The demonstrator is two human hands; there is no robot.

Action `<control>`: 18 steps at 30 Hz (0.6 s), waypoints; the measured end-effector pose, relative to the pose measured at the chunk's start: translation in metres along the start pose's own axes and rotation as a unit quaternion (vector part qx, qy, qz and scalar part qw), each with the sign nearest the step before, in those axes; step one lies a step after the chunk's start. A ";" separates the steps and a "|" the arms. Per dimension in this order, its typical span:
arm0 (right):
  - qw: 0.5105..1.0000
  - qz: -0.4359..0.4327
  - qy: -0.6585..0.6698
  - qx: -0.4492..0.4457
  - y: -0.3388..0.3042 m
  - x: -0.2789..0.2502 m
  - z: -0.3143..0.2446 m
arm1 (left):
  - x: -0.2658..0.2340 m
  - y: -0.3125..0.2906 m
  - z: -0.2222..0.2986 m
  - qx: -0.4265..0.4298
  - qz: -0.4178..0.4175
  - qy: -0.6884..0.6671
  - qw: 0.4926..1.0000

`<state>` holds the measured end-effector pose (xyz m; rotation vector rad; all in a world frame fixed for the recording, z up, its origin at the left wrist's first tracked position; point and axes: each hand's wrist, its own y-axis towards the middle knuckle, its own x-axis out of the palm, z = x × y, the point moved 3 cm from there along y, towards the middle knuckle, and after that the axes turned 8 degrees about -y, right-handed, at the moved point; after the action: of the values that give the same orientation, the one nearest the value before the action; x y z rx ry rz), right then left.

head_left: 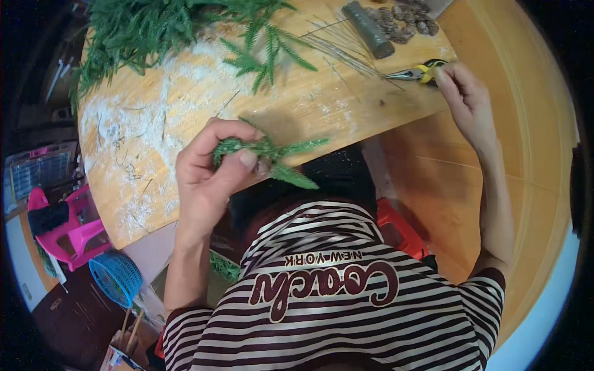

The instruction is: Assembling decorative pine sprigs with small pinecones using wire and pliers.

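My left hand (207, 167) pinches a green artificial pine sprig (294, 176) between thumb and fingers, over the near edge of the wooden table (204, 105). Two needled tips of the sprig point to the right, and part of it is hidden in my grip. At the table's right edge, the curled fingers of my right hand (465, 93) close on the handle end of long-nose pliers (405, 75). The pliers have yellow and black handles, and their metal jaws point left over the tabletop.
Green pine branches (142, 37) are heaped at the far left. Thin wires (340, 46) lie beside a dark green cylinder (368, 29) and brown pine cones (402, 21). White flecks cover much of the table. Lower left are a pink stool (68, 232) and a blue basket (116, 278).
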<state>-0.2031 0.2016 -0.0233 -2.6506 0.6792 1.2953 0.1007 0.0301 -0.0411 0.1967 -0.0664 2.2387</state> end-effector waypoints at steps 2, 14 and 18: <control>0.977 0.004 -0.212 -0.029 -0.003 -0.016 0.022 | 0.000 0.002 -0.002 -0.003 -0.005 -0.096 0.995; 0.884 -0.076 -0.417 -0.199 0.016 -0.018 0.054 | -0.003 -0.003 -0.005 -0.029 0.060 -0.086 0.994; 0.880 -0.096 -0.408 -0.222 0.012 -0.016 0.063 | -0.002 -0.005 -0.010 -0.025 0.071 -0.074 0.994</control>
<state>-0.2625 0.2146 -0.0492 -1.9919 -0.0164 2.4589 0.1044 0.0325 -0.0511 0.3388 -0.2219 2.3571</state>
